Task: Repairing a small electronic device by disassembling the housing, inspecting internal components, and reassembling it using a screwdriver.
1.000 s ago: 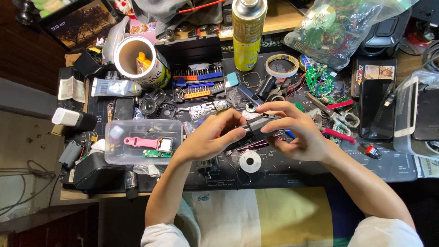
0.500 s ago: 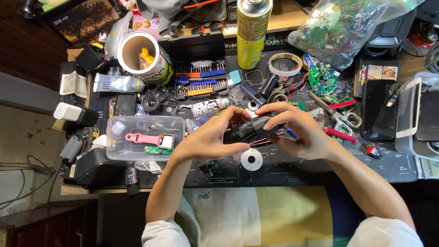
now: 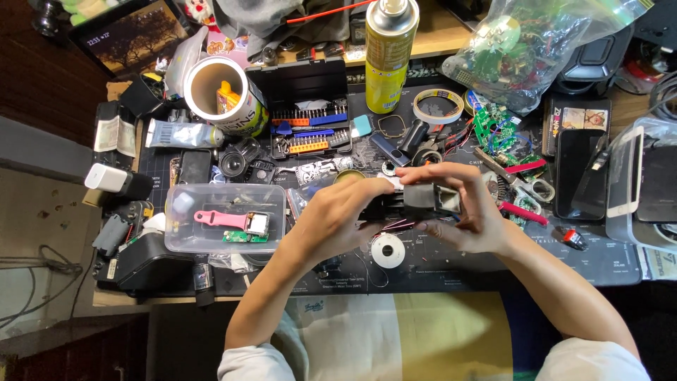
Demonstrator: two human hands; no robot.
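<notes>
A: Both hands are on one thing. The left hand [image 3: 338,215] wraps the left end of a small black device [image 3: 412,203], fingers curled over its top. The right hand [image 3: 469,212] grasps the right end, fingertips along the upper edge and thumb underneath.

B: And where is the device?

A: Held just above the dark mat [image 3: 493,261], in the middle of the bench. A solder spool [image 3: 388,250] lies right below it on the mat. Thin reddish wires seem to trail out under the device, though they are too small to follow.

B: How should the person handle it, then?

A: Likely keep it low over the mat, so any loose part that drops lands there and not on the floor. The grip looks balanced, one hand at each end. If the two ends are being pressed or pulled, even force from both thumbs would seem safest, with no twisting.

B: What about the clutter?

A: It is close. The clear box [image 3: 226,219] with a pink strap sits just beside the left wrist, and scissors [image 3: 518,182] lie near the right knuckles. The bit case [image 3: 310,106] and the spray can [image 3: 391,53] stand farther back, well apart. The elbows should probably stay tucked, so the box is not nudged.

B: And the wires?

A: They probably should not be pinched under the fingers.
</notes>
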